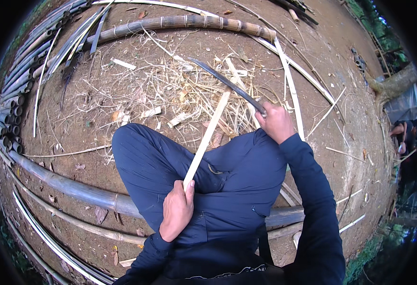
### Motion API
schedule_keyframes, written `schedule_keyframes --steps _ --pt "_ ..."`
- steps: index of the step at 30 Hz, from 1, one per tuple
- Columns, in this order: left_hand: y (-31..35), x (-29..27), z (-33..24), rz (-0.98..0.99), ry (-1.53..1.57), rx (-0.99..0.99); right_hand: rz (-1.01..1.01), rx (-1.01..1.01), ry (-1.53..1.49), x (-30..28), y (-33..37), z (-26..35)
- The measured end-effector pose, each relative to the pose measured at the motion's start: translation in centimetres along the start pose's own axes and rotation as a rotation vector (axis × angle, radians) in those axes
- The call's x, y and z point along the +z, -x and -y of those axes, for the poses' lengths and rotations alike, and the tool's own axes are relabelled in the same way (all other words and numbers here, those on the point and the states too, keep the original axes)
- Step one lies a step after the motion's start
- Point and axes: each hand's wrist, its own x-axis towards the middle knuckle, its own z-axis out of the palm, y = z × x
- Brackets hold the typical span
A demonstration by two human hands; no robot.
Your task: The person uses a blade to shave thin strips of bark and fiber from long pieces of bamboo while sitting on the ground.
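My left hand is closed round the lower end of a pale, flat bamboo strip, which slants up and away over my lap. In my right hand is the handle end of a long, dark machete, its blade reaching up and to the left. The blade passes just beyond the strip's far end; whether they touch I cannot tell. My fingers hide most of the machete's handle. Below both tools are my legs in dark trousers, knees bent outward.
Bamboo shavings litter the dirt ahead. A thick bamboo pole lies beyond them, another pole runs across by my lap. Stacked bamboo fills the left side. Split strips lie to the right, near a tree trunk; another person is at the far right.
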Motion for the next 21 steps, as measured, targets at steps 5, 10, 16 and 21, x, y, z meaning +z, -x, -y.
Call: schedule_keyframes --steps 5,10,16,21 --pt "-0.3 0.0 -0.8 -0.046 -0.001 -0.020 0.175 -0.313 -0.040 -0.7 2.6 3.4" --pt "-0.6 0.3 -0.8 -0.031 -0.003 -0.005 0.154 0.058 -0.057 0.5 0.3 -0.9" --pt "-1.7 -0.6 0.8 0.134 0.284 -0.012 0.196 -0.322 -0.174 -1.0 3.3 5.8" --pt "-5.7 -3.3 0.8 0.745 0.970 -0.411 0.111 0.330 -0.878 2.8 3.3 8.7"
